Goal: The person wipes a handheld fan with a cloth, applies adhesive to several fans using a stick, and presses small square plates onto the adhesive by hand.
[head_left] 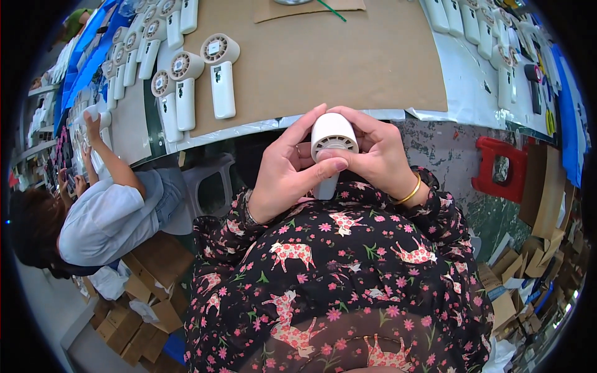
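Note:
Between my two hands is a white handheld fan (334,130), held close to my body just off the table's near edge. My left hand (289,165) wraps round its left side, with the thumb pressed on the vented face. From the right, my right hand (379,155) closes round the fan's head, its thumb also on the front. The fan's handle points down toward my lap and is partly hidden by the thumbs. On the table, nearest my left hand, several similar fans (222,90) lie face up with handles toward me.
Brown card (336,62) covers the table's middle. More fans (471,22) lie in rows at both far sides, with scissors (550,122) at the right edge. A co-worker (106,217) sits at my left. A red stool (499,169) and cardboard boxes (127,329) stand on the floor.

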Demonstrator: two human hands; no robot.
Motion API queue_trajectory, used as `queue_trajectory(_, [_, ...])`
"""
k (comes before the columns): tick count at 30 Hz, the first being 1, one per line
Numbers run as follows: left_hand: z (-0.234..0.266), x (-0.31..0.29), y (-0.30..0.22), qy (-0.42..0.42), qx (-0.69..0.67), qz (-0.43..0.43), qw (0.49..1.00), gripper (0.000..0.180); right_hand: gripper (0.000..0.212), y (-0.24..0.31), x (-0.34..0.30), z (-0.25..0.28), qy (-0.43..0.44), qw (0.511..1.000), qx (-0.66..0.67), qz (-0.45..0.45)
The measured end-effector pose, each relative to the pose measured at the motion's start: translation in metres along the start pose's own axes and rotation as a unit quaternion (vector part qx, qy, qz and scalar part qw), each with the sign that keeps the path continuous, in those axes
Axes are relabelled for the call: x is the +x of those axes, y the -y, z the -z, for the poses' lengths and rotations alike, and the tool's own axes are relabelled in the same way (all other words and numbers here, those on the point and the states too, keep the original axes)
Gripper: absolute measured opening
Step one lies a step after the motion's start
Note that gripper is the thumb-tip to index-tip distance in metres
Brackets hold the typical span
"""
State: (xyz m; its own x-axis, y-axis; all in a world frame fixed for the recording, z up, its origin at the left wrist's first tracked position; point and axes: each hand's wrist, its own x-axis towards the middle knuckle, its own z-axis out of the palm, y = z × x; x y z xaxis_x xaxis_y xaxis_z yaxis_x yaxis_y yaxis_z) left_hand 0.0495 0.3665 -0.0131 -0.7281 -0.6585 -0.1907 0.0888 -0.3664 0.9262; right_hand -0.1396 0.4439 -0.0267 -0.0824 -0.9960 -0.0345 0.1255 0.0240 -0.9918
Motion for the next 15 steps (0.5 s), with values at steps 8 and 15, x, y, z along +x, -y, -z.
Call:
queue_trajectory(8, [0.0, 0.025, -0.015, -0.128, 0.363, -0.154, 0.91, 0.105, 0.054, 0.048, 0.072, 0.016, 0.02, 0.996, 0.005, -0.084])
queue_trajectory(15, [0.024, 0.05, -0.011, -0.195, 0.289, -0.18, 0.92, 0.096, 0.044, 0.036, 0.083, 0.042, -0.07, 0.997, -0.038, 0.007])
